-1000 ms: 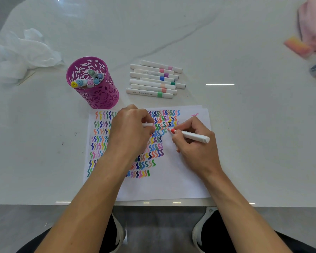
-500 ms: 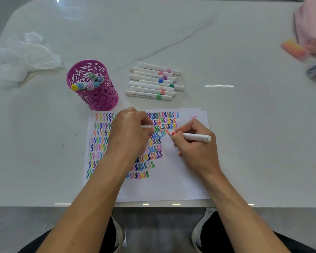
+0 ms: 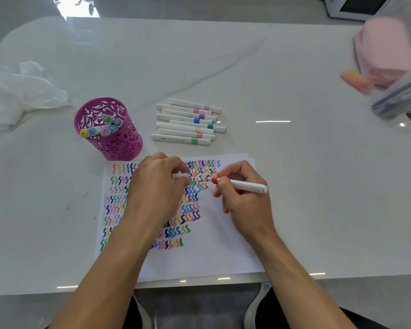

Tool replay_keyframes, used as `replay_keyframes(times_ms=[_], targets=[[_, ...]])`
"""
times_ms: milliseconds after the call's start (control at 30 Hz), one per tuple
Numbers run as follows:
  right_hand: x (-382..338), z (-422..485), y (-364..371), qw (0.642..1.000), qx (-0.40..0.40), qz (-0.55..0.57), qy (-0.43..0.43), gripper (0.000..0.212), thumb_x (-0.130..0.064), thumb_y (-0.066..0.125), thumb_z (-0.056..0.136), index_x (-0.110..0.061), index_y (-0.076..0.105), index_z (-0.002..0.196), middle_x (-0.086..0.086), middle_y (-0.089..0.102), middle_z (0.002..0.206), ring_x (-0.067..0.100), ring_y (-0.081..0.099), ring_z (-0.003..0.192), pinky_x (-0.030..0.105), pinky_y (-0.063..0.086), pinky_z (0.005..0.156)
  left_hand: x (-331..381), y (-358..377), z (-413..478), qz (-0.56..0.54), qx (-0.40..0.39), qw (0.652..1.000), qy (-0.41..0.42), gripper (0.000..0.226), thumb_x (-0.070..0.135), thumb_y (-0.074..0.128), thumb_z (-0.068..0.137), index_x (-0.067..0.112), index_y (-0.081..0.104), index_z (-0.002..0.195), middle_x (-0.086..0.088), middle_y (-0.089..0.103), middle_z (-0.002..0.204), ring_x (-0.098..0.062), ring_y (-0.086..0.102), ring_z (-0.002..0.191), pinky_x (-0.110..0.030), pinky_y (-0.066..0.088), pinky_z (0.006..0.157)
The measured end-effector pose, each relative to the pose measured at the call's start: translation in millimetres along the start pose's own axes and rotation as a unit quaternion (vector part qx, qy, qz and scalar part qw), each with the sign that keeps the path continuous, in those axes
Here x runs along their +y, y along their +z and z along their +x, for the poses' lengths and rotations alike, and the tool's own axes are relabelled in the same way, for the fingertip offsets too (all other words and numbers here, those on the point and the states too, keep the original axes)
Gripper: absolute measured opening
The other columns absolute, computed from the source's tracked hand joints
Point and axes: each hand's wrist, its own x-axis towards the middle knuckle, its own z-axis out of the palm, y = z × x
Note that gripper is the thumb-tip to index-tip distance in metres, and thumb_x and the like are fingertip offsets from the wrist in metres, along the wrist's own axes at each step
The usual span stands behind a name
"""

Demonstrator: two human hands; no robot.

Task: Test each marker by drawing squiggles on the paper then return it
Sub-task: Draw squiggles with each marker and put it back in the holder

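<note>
I see R hand (image 3: 244, 200) pinching the marker (image 3: 243, 186) btwn thumb & fingers. Its red tip is down on the paper (image 3: 211, 252) at the right end of the squiggles (image 3: 192, 210), barrel pointing right. L hand (image 3: 157, 195) rests on the paper's left half, fingers curled round a white cap (image 3: 179, 176) whose end pokes out toward the tip. Paper lies at the table's (image 3: 318, 186) near edge. Behind it: pink cup (image 3: 119, 148) w/ markers upright, and a row of markers (image 3: 185, 132) lying flat to its right.

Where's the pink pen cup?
The pink cup stands left of centre in the head view, at the paper's far left corner, beside the loose markers.
</note>
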Motion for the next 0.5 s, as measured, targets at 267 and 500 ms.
replay_keyframes(times_ms=[267, 500], targets=[[-18.1, 7.0, -7.6, 0.993, 0.026, 0.111, -0.013, 0.009, -0.018, 0.064, 0.090, -0.012, 0.061, 0.095, 0.017, 0.070, 0.078, 0.019, 0.061, 0.061, 0.021, 0.045, 0.050, 4.3, -14.0, -1.2, -0.220, -0.035, 0.974, -0.042, 0.011, 0.028, 0.071, 0.094, 0.036, 0.076, 0.100, 0.018, 0.073, 0.088, 0.002, 0.067, 0.078, -0.016, 0.051, 0.070], [-26.4, 8.2, -7.3, 0.986, 0.008, 0.168, -0.001, 0.010, -0.018, 0.063, 0.088, -0.009, 0.064, 0.092, 0.013, 0.072, 0.075, 0.020, 0.061, 0.061, 0.025, 0.041, 0.045, 9.3, -14.0, -2.0, -0.320, -0.044, 0.945, -0.049, 0.013, 0.026, 0.072, 0.093, 0.032, 0.075, 0.104, 0.017, 0.076, 0.088, 0.005, 0.069, 0.079, -0.008, 0.052, 0.065]])
